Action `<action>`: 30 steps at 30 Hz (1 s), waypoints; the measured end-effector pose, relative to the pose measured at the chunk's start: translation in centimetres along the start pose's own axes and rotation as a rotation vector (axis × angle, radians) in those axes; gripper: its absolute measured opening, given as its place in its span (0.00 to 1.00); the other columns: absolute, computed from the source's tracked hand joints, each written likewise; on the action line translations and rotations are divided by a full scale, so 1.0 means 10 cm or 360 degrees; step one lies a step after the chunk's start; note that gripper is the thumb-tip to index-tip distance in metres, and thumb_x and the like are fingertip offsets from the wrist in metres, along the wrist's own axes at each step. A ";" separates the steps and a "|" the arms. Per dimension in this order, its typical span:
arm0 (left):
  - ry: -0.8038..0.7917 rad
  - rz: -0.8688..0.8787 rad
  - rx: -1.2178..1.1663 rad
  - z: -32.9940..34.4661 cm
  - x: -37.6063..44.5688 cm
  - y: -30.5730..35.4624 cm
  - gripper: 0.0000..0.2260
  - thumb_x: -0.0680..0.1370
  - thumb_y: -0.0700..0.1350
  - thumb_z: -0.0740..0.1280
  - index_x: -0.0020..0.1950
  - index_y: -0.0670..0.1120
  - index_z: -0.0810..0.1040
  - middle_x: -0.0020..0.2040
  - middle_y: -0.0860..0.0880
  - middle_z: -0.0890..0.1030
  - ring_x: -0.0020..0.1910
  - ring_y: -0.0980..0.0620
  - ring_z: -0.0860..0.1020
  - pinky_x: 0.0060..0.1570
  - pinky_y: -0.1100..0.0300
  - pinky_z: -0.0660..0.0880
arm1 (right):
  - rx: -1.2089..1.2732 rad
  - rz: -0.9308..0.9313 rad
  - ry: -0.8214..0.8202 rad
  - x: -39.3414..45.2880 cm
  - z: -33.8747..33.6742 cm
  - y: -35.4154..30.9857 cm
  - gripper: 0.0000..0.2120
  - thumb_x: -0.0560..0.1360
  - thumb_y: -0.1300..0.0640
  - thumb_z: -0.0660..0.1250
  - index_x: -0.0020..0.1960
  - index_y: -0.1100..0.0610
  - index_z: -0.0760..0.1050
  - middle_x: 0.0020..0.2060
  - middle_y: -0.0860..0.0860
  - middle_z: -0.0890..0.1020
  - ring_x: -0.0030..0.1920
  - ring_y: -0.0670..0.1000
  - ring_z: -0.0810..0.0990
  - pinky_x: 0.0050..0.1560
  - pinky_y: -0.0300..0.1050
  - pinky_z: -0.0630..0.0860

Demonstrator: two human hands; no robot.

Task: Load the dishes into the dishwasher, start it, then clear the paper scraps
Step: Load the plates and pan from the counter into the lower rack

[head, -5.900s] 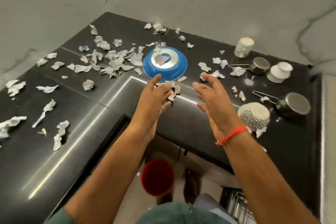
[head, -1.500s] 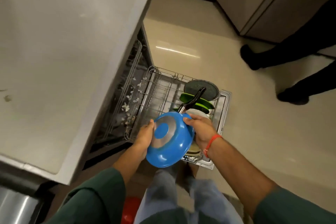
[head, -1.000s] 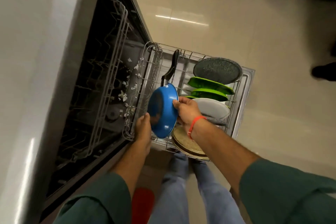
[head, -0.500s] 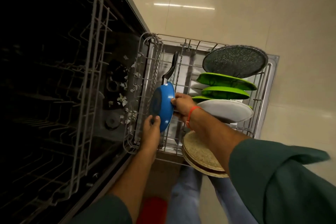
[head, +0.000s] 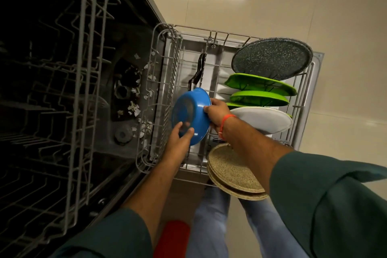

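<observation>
**Blue pan held on edge in the lower rack**

Both grips clasp the blue pan [head: 191, 115]: left hand [head: 178, 138] fingers curled on its underside, right hand [head: 217, 113] pinching its rim. The pan stands on edge in the pulled-out lower rack [head: 159, 81], left of the green plates [head: 259, 86] and white plate [head: 263, 119]. Paper scraps [head: 134, 109] litter the dishwasher floor.

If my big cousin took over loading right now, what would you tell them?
Left hand and right hand both grip the blue pan, held on edge over the pulled-out lower rack, its black handle pointing away.
Done: dark, green, white and tan plates stand in the rack.
Left: seat the pan, close up, start the wash. Paper scraps lie on the dishwasher floor.
</observation>
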State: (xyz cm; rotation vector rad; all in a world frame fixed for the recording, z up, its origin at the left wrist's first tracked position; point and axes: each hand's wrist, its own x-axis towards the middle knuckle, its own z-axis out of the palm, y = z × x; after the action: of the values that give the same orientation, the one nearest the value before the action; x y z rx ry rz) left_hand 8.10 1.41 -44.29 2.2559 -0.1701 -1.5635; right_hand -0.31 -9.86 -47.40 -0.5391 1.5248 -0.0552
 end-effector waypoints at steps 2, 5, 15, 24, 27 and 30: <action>-0.0007 0.0005 0.0032 0.03 -0.01 0.00 0.27 0.82 0.49 0.66 0.80 0.50 0.62 0.76 0.49 0.69 0.73 0.49 0.68 0.64 0.56 0.65 | -0.0088 0.0009 0.0046 -0.03 -0.02 0.01 0.19 0.76 0.66 0.63 0.67 0.60 0.73 0.56 0.60 0.81 0.55 0.61 0.81 0.59 0.59 0.79; -0.0030 0.0018 0.0071 0.07 -0.04 0.00 0.28 0.82 0.50 0.66 0.81 0.51 0.61 0.77 0.49 0.67 0.75 0.48 0.67 0.67 0.54 0.65 | -0.0149 0.0022 0.0051 -0.11 -0.02 0.03 0.20 0.76 0.61 0.66 0.68 0.56 0.70 0.54 0.58 0.79 0.54 0.61 0.81 0.57 0.59 0.79; -0.0066 0.0049 0.0083 0.07 -0.19 0.02 0.28 0.82 0.50 0.66 0.81 0.52 0.60 0.78 0.46 0.65 0.75 0.46 0.67 0.65 0.53 0.66 | -0.0160 -0.0004 0.0003 -0.29 -0.12 0.12 0.31 0.77 0.56 0.67 0.77 0.51 0.61 0.66 0.55 0.75 0.61 0.59 0.78 0.63 0.57 0.76; -0.0066 0.0077 0.0112 0.08 -0.43 0.01 0.29 0.83 0.51 0.65 0.82 0.52 0.58 0.79 0.45 0.64 0.75 0.45 0.67 0.70 0.47 0.67 | -0.0117 -0.0091 -0.0028 -0.53 -0.23 0.12 0.27 0.77 0.60 0.67 0.74 0.52 0.65 0.62 0.54 0.77 0.61 0.58 0.78 0.64 0.56 0.76; -0.0068 0.0101 0.0124 0.10 -0.54 0.04 0.29 0.82 0.51 0.65 0.81 0.52 0.59 0.78 0.46 0.66 0.74 0.45 0.67 0.70 0.46 0.67 | -0.0152 -0.0087 -0.0030 -0.66 -0.33 0.12 0.28 0.78 0.60 0.67 0.76 0.54 0.63 0.66 0.57 0.76 0.63 0.58 0.76 0.62 0.50 0.74; -0.0071 0.0155 0.0107 0.13 -0.64 0.07 0.27 0.83 0.50 0.65 0.80 0.52 0.61 0.76 0.46 0.68 0.70 0.49 0.70 0.65 0.51 0.69 | -0.0199 -0.0082 -0.0017 -0.77 -0.45 0.14 0.31 0.78 0.57 0.67 0.78 0.53 0.59 0.70 0.58 0.73 0.67 0.58 0.74 0.62 0.49 0.72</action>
State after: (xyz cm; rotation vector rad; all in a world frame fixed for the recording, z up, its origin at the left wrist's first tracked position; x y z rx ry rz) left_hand 4.58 2.44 -38.78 2.2285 -0.3446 -1.5793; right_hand -5.54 -7.19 -40.51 -0.6775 1.5105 0.0033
